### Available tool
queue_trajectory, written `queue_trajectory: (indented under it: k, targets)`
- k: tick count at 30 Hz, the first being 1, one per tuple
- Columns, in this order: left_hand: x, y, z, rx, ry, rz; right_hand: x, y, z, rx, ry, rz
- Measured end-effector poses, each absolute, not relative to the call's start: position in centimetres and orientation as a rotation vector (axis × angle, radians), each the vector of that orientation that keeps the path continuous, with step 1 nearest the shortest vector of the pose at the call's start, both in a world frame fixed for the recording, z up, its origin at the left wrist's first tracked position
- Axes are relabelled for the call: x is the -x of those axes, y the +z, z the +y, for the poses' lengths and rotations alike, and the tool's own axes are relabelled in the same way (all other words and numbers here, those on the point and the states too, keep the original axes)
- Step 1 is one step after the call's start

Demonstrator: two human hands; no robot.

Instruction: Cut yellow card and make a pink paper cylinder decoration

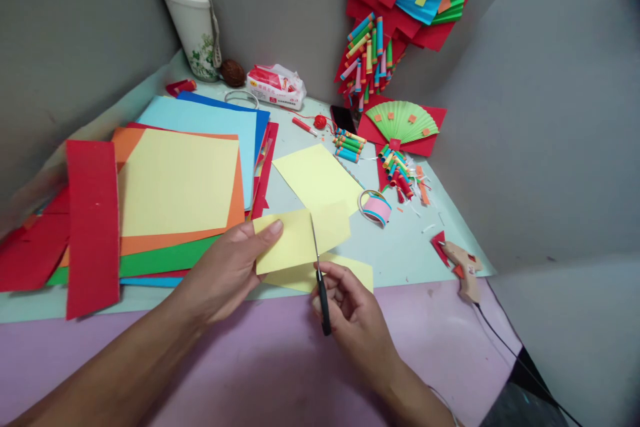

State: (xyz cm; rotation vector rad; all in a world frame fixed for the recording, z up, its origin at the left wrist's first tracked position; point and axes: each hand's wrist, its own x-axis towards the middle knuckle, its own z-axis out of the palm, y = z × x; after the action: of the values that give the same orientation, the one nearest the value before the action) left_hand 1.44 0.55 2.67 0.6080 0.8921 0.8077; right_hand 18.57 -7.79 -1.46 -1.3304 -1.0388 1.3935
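Observation:
My left hand [235, 270] pinches the left end of a pale yellow paper strip [285, 240], thumb on top. In my right hand [347, 300] is a pair of scissors [323, 297] with black handles. Their blades stand across the middle of the strip, pointing away from me. The part of the strip right of the blades [330, 225] looks slightly bent from the left part; whether it is cut through I cannot tell. Beneath the strip lie two more pieces of yellow paper, a larger sheet [320, 173] behind and a smaller one [357, 270] in front.
Stacked coloured paper [180, 180] lies left, with a red strip [93, 227] on it. A tape roll [375, 207] and a glue gun [464, 267] with a cord are right. Behind stand a white cup [193, 27], a tissue pack [276, 87] and paper fan ornaments [405, 121].

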Motion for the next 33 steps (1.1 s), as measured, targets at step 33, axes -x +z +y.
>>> queue_trajectory:
  k: [33]
  targets:
    - [-1.64, 2.39, 0.42, -0.616, 0.801, 0.915, -18.72, -2.03, -7.56, 1.259, 1.427, -0.992]
